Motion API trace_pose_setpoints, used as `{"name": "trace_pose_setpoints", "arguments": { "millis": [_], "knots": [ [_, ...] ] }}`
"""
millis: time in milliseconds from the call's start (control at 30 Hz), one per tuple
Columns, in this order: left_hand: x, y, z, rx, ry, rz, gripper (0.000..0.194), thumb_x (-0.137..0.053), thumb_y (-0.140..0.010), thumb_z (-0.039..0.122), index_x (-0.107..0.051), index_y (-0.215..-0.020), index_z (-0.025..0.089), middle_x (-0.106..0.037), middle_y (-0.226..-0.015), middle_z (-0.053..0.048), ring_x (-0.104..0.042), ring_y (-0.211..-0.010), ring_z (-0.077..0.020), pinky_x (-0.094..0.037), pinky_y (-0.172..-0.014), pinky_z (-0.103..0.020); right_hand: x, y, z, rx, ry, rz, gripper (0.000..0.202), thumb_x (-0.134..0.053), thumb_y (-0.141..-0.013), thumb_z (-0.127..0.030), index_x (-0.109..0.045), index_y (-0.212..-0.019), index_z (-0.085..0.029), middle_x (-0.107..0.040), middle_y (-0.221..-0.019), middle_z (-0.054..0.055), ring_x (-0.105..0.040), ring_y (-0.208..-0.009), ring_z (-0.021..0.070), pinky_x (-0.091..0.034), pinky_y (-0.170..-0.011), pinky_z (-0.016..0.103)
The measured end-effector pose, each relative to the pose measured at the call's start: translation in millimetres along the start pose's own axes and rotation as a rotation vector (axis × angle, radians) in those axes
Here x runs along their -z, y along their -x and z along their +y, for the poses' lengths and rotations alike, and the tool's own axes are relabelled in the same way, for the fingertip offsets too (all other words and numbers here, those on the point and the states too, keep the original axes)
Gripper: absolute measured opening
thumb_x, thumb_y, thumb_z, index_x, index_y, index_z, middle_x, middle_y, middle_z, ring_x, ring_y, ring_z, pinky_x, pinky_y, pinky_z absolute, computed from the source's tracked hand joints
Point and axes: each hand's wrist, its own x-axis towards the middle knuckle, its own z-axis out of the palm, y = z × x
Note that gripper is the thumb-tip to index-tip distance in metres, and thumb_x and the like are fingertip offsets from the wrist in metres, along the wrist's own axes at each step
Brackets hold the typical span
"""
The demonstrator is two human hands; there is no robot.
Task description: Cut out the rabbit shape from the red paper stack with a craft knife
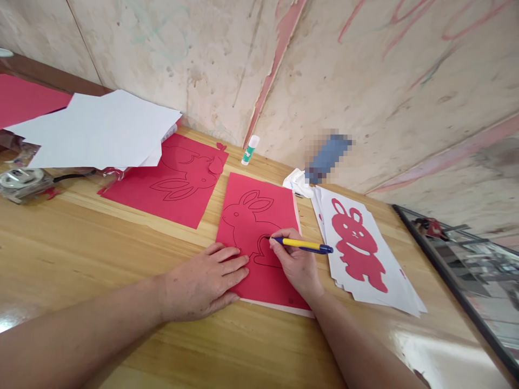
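Note:
A red sheet of paper (pixel 263 283) with a rabbit outlined in dark line lies in front of me, a paler sheet showing at its lower edge. My right hand (pixel 298 265) grips a yellow and blue pen (pixel 304 244), its tip touching the paper by the rabbit's hind leg. Flat on the lower left part of the same sheet rests my left hand (pixel 206 281), fingers stretched out. To the left is another red sheet (pixel 182 208) with a rabbit outline, partly covered by white paper.
White sheets (pixel 101 129) overlap at the left near a clear tape dispenser (pixel 24 183). A glue stick (pixel 250 150) stands by the wall. At right, a red rabbit cutout (pixel 359 246) lies on stacked white paper (pixel 401 294), beside a black-framed glass pane (pixel 454 281).

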Motion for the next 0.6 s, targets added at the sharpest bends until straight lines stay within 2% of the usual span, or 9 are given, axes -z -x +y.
{"name": "trace_pose_setpoints", "arguments": {
  "millis": [600],
  "knots": [
    [0.3,0.3,-0.4,0.001,0.017,0.019,0.041,-0.041,-0.098,0.037,-0.053,-0.130,0.014,-0.056,-0.135,-0.011,-0.047,-0.125,-0.0291,-0.036,-0.104,-0.045,-0.3,-1.4,0.5,0.015,0.019,0.024,0.020,-0.061,-0.081,-0.041,-0.056,-0.084,-0.022,-0.058,-0.079,0.003,-0.055,-0.071,0.0169,-0.047,-0.065,0.031]
  ]
}}
